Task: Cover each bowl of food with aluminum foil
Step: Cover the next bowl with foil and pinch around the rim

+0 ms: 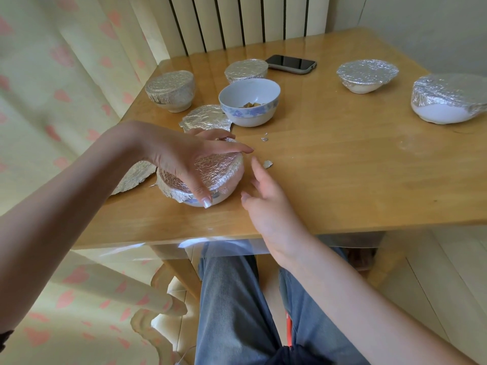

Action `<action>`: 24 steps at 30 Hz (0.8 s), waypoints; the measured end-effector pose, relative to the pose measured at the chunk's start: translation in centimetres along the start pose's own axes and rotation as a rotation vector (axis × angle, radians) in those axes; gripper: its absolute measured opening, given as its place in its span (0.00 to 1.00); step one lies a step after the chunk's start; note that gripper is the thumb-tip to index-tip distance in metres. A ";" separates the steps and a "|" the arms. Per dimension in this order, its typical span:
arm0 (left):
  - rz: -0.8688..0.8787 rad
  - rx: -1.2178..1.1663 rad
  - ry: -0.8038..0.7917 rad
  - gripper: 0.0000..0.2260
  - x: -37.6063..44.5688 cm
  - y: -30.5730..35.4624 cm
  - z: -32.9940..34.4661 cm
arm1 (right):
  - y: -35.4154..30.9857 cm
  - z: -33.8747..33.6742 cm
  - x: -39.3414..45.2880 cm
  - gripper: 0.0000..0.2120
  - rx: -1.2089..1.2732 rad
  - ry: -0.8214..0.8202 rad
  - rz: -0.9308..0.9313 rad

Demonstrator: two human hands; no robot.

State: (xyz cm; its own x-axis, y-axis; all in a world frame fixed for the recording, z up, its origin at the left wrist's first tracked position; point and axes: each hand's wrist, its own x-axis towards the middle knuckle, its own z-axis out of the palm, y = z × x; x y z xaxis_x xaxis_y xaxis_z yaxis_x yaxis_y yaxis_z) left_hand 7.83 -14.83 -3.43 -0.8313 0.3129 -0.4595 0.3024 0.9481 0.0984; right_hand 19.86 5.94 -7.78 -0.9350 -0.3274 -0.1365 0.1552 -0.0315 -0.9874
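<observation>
Near bowl: I see a white bowl with a blue pattern (210, 198) at the table's near left, its top wrapped in crinkled aluminum foil (213, 167) that is folded down over the rim, with a ragged flap hanging on the near-left side.
Left hand: my left hand (181, 156) lies over the foil top, fingers spread and fairly straight, thumb reaching down the near side of the bowl.
Right hand: my right hand (266, 204) rests on the wooden table (342, 167) just right of the bowl, fingers relaxed and loosely open, holding nothing.
Uncovered bowl: a white bowl with a blue floral band (249, 104) stands farther back with bits of food in the bottom; a loose foil sheet (205, 118) lies touching its left side.
Covered bowls: four more (170, 90) (246, 71) (367, 75) (450, 97) stand foil-topped across the back and right.
Scraps: small foil bits (267, 163) lie near my right fingertips; another foil piece (134, 177) hangs over the left edge.
Phone: a dark smartphone (291, 64) lies screen up at the back.
Writing: I can read no brand or label anywhere.
</observation>
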 end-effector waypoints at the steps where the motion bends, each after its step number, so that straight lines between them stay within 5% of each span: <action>1: -0.007 0.002 0.003 0.56 0.0 -0.1 0.0 | 0.0 0.2 0.0 0.33 -0.024 -0.015 -0.021; 18: -0.044 0.025 0.006 0.56 -0.6 0.4 -0.3 | 0.8 2.2 0.3 0.38 -0.042 -0.035 0.007; 24: 0.050 -0.019 0.021 0.48 -2.2 2.6 -0.9 | -0.1 0.3 0.1 0.28 -0.179 0.006 -0.013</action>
State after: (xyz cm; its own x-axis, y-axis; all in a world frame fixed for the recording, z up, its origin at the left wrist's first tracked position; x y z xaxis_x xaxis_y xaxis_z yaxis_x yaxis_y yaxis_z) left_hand 9.99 -13.04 -1.44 -0.8251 0.3609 -0.4348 0.3353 0.9320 0.1374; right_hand 19.89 5.60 -7.71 -0.9384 -0.3226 -0.1235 0.0843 0.1327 -0.9876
